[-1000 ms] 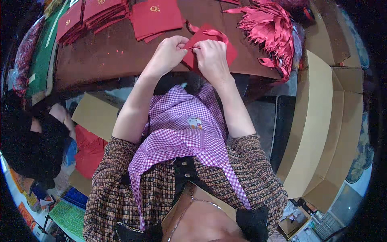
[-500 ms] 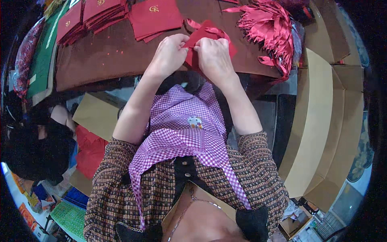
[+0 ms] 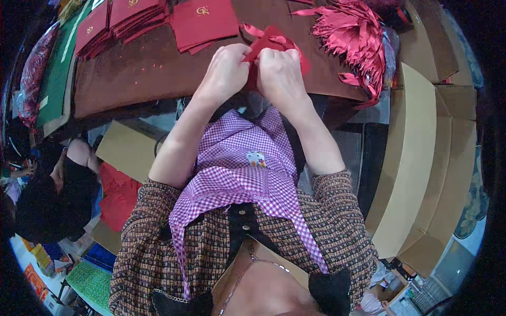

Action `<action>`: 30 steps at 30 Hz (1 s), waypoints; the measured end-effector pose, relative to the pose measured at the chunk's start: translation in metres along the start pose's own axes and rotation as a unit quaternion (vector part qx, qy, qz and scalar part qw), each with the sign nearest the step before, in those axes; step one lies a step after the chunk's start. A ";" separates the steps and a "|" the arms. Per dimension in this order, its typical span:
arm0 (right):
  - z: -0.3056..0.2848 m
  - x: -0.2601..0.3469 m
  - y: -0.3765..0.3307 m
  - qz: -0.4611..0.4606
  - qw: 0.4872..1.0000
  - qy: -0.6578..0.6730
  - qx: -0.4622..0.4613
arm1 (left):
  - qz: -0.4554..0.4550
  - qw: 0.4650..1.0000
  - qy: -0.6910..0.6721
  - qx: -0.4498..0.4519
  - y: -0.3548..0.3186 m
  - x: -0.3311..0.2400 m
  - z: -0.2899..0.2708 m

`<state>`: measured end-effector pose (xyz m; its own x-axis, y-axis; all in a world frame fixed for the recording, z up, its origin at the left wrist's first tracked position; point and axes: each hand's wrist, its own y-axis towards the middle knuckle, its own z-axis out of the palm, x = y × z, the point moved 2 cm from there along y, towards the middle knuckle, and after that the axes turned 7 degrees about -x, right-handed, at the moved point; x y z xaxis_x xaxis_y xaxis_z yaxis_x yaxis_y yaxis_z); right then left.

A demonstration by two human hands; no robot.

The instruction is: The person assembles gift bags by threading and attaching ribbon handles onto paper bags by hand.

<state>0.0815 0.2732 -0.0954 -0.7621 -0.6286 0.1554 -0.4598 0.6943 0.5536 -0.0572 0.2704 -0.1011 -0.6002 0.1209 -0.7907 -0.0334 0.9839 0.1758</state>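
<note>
Over the near edge of the brown table (image 3: 158,87), both my hands grip a small red card-like piece (image 3: 273,35) with a glossy red ribbon (image 3: 254,31) across its far side. My left hand (image 3: 227,72) pinches its left edge, fingers closed. My right hand (image 3: 281,75) is curled in a fist on its near side, thumb toward the left hand. What lies between the fingertips is hidden. Left of the hands lies a stack of flat red pieces with gold print (image 3: 205,23). To their right is a large bundle of red ribbons (image 3: 350,34).
More red stacks (image 3: 138,18) lie at the far left, beside a green board (image 3: 60,68). Open cardboard boxes (image 3: 443,158) stand along the right. Below the table at left are a cardboard flap (image 3: 126,150) and red material (image 3: 118,195). Another person in black (image 3: 58,205) is at the left.
My left hand has shifted slightly right and up, closer to the right hand. Both hands keep their hold on the red piece. The person at the left has moved a little.
</note>
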 end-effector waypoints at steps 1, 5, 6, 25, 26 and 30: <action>-0.002 0.003 0.001 -0.019 0.999 -0.027 0.010 | 0.017 1.000 0.009 -0.008 0.000 -0.003 0.000; -0.005 0.009 0.003 -0.058 0.994 -0.094 0.011 | 0.067 0.996 0.033 -0.058 -0.001 -0.007 0.004; -0.004 0.009 0.002 -0.051 0.995 -0.084 0.011 | 0.071 0.996 0.033 -0.050 0.000 -0.008 0.005; 0.010 -0.013 -0.002 0.152 0.981 0.119 -0.002 | 0.061 0.996 0.008 -0.061 0.000 -0.003 0.015; 0.008 -0.012 0.000 0.135 0.984 0.116 0.014 | 0.024 0.998 -0.008 -0.052 0.001 0.004 0.015; 0.005 -0.020 0.008 0.089 0.986 0.140 -0.031 | 0.004 0.997 -0.042 -0.067 0.001 0.008 0.006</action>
<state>0.0911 0.2934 -0.0977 -0.6687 -0.5767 0.4694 -0.2952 0.7853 0.5443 -0.0572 0.2735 -0.1111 -0.5328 0.1453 -0.8337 -0.1380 0.9570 0.2550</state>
